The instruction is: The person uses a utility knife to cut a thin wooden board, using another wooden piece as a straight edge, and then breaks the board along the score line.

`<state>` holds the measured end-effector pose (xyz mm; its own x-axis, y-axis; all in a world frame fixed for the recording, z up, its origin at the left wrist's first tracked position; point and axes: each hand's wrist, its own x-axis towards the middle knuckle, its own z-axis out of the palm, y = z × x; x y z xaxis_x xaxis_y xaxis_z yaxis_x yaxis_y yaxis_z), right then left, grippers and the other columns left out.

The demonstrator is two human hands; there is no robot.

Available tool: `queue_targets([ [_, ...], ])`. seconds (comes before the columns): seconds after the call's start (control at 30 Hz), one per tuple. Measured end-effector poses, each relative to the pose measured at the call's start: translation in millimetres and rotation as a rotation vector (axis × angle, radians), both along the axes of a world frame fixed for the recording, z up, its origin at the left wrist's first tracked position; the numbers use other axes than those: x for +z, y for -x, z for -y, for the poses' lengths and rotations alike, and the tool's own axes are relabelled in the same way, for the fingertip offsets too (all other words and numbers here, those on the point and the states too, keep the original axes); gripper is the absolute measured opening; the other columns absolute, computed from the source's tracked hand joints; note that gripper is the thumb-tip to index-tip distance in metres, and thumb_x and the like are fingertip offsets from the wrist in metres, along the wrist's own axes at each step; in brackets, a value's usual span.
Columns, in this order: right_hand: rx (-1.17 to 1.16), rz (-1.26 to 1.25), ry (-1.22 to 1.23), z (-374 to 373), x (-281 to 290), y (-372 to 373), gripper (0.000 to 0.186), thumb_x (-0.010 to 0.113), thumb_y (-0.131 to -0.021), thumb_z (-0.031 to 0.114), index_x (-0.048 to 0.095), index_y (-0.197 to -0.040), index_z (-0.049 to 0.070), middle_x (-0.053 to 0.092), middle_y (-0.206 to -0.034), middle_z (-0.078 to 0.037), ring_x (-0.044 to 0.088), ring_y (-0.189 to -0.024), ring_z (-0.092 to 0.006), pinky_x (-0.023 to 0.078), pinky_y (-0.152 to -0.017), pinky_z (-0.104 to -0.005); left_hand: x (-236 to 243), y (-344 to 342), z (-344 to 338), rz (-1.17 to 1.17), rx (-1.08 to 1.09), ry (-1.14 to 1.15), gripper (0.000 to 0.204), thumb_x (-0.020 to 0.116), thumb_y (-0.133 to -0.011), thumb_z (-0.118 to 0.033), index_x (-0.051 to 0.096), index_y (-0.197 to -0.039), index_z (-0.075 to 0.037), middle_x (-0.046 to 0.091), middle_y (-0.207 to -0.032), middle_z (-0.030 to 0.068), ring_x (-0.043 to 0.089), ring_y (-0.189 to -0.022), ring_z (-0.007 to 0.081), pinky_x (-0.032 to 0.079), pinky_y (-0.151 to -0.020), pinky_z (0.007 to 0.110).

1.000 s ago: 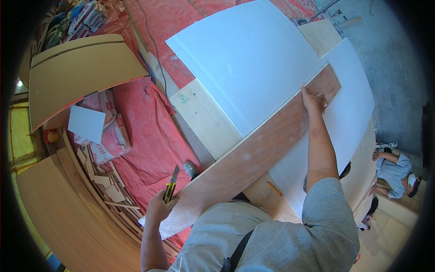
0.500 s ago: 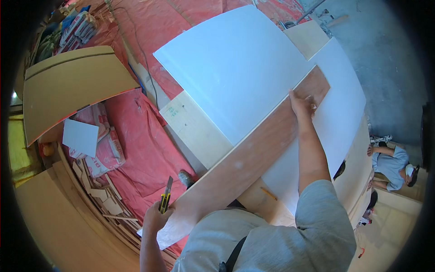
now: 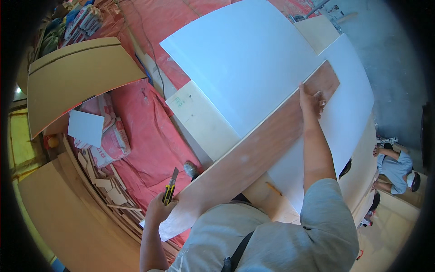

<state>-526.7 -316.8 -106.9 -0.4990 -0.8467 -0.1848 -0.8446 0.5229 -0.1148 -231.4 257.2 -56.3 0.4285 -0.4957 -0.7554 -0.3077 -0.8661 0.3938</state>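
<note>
A long reddish-brown wooden strip [image 3: 253, 149], its near end pale, lies diagonally from my lower left across white boards [image 3: 240, 59]. My left hand [image 3: 161, 206] is closed on a yellow-and-black utility knife [image 3: 170, 187], blade out and pointing up, beside the strip's near end; whether it also grips the strip is unclear. My right hand [image 3: 311, 100] is closed on the strip near its far end, thumb along the upper edge, fingers over the lower one. A pencil [image 3: 273, 187] lies on bare wood just below the strip. A pale plywood piece [image 3: 201, 120] sticks out under the upper board.
Red sheeting [image 3: 140, 136] covers the floor, with bags [image 3: 118, 136], a cable and wood offcuts [image 3: 111, 190]. Brown panels [image 3: 84, 68] stand at left. A co-worker [image 3: 394, 170] in a cap bends at the right. My foot [image 3: 190, 168] is by the strip.
The whole view shifted left and slightly down, then back right and up. My hands keep their places on the knife and strip; the co-worker's head has moved slightly.
</note>
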Motion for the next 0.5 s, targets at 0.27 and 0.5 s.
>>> queue_targets([
  [0.27, 0.01, 0.036, -0.005, 0.6, 5.5, -1.9, 0.126, 0.054, -0.073, 0.093, 0.014, -0.166, 0.019, 0.005, -0.17, -0.028, 0.017, -0.154, -0.0498, 0.022, -0.116, -0.07, -3.5, -2.1, -4.7, 0.02, -0.04, 0.012, 0.046, 0.079, -0.083, -0.039, 0.065, -0.101, 0.001, 0.07, -0.087, 0.0257, 0.068, -0.086, 0.0448, 0.051, -0.076, 0.05],
  [0.5, -0.001, 0.027, -0.019, 3.0, 8.2, 0.0, 0.126, 0.055, -0.074, 0.092, 0.014, -0.166, 0.017, 0.006, -0.169, -0.029, 0.017, -0.153, -0.0504, 0.021, -0.117, -0.0694, -0.7, -2.4, 4.4, -0.013, -0.031, -0.044, 0.046, 0.08, -0.082, -0.038, 0.065, -0.099, 0.002, 0.069, -0.084, 0.0242, 0.067, -0.083, 0.0436, 0.05, -0.075, 0.049],
])
